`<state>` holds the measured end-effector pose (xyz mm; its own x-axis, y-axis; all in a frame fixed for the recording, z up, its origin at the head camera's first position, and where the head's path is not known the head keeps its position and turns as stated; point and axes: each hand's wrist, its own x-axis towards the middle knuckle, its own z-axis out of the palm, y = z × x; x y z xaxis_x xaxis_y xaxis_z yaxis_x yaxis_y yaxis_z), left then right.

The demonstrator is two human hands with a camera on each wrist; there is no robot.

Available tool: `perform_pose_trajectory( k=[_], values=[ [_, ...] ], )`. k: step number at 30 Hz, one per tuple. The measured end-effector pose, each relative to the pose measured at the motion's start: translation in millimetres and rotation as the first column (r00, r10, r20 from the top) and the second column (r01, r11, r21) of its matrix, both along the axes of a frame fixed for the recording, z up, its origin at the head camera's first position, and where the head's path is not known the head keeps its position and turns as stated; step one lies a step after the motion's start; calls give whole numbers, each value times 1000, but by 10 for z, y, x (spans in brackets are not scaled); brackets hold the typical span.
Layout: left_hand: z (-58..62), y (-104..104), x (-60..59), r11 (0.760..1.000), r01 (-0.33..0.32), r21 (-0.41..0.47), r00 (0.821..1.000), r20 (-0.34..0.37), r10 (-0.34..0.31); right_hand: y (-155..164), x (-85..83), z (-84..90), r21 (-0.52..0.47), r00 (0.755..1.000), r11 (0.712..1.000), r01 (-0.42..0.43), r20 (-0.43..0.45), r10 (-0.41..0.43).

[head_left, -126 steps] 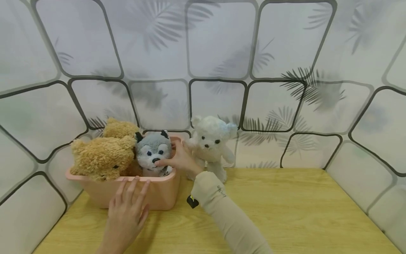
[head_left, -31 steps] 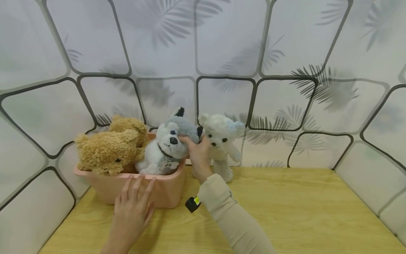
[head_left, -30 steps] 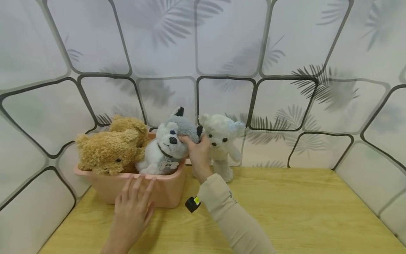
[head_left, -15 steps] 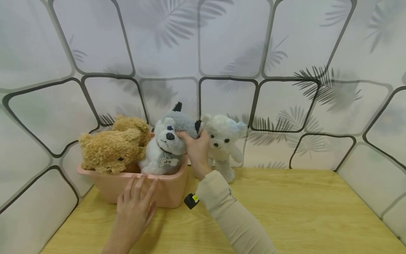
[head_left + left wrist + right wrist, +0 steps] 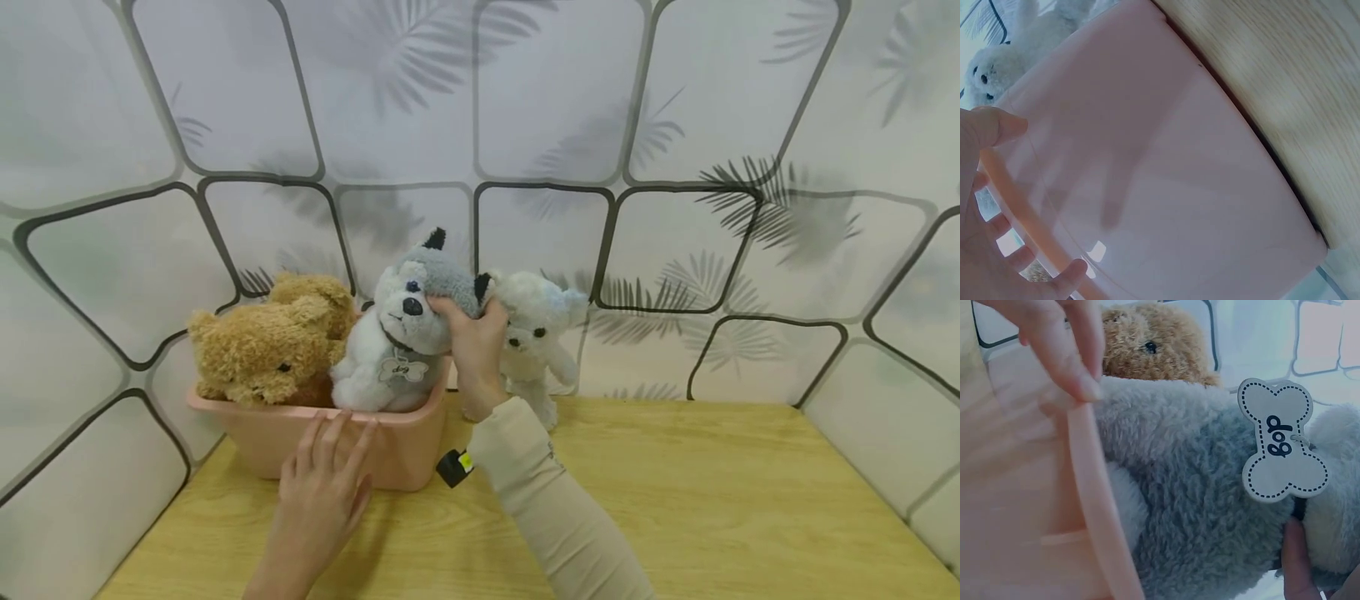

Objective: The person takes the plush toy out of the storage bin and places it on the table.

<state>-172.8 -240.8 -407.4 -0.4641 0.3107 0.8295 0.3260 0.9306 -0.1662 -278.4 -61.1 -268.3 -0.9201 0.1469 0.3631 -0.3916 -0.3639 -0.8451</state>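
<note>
My right hand (image 5: 480, 350) grips a grey-and-white plush husky (image 5: 397, 312) by the side of its head, thumb on its cheek. The husky leans with its lower body inside the pink tub (image 5: 405, 446). A bone-shaped "dog" tag (image 5: 1282, 440) hangs from its collar in the right wrist view. My left hand (image 5: 318, 492) rests its fairly straight fingers on the tub's front rim; the left wrist view shows the thumb (image 5: 1007, 128) against the outer wall. Beside the husky, tan plush toys (image 5: 262, 350) fill the tub's left part.
A white plush bear (image 5: 540, 329) stands right of the tub near the back wall, partly behind the right hand. The wooden table (image 5: 712, 492) extends to the right. Patterned fabric walls (image 5: 547, 100) enclose the back and sides.
My right hand has raised the husky from deep in the tub and tilted it, now slightly higher than half a second ago. The left hand keeps its place on the rim.
</note>
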Motion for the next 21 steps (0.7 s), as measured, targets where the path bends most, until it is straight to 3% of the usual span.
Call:
perform_pose_trajectory(
  k=[5,10,15,21],
  values=[
    [4,24,0,1000,8,5,1000,3,-8,62,16,35,-51,999,999,-8,34,10],
    [21,33,-12,1000,8,2,1000,3,-8,166,2,43,-191,1000,982,2,15,1],
    [28,13,-14,1000,3,6,1000,3,-3,272,39,-124,-321,993,941,-104,26,118],
    [20,34,-13,1000,14,9,1000,4,-14,401,150,-301,-358,993,929,-99,31,117]
  ],
)
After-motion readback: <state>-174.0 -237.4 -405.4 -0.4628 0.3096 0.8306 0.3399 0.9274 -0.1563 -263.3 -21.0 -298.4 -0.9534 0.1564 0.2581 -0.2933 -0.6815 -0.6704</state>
